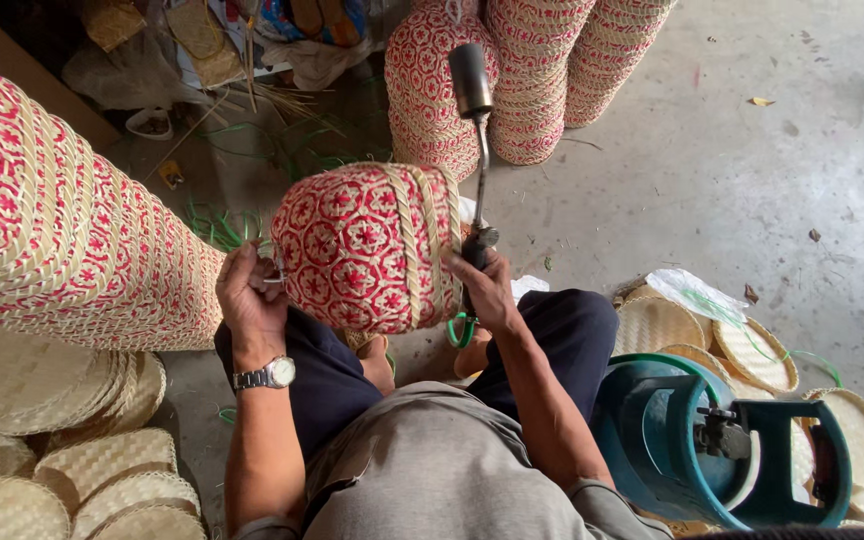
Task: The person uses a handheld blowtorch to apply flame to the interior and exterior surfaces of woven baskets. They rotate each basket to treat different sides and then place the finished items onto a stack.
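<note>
Between the knees, both hands close: left (250, 300) gripping woven basket (367, 245), right (487, 290) holding torch (474, 150).

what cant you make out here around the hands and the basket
Head view, the only one:
- Left hand: fingertips hidden behind the red-and-white woven basket.
- Right hand: its grip on the gas torch is covered by its own back.
- Green-handled scissors: blades hidden by hand and leg.
- Blue gas cylinder: base cut off by the bottom edge.
</note>
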